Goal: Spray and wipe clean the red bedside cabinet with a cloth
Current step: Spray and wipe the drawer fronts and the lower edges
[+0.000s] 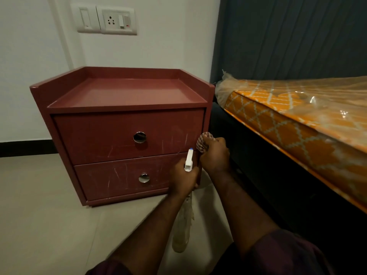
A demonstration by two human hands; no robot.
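Observation:
The red bedside cabinet (pixel 123 124) stands on the floor against the wall, with two scratched drawers and round metal pulls. My left hand (pixel 183 179) grips a spray bottle (pixel 182 223) by its neck in front of the lower drawer's right end; the white nozzle with a blue tip points up and the clear body hangs down. My right hand (pixel 215 153) holds a bunched checked cloth (pixel 203 142) against the cabinet's front right edge, level with the gap between the drawers.
A bed with an orange patterned mattress (pixel 297 120) in plastic wrap stands close on the right, leaving a narrow dark gap beside the cabinet. Dark curtains (pixel 297 36) hang behind it. A switch and socket plate (pixel 117 21) sits on the wall above. Beige floor tiles (pixel 39 215) lie in front.

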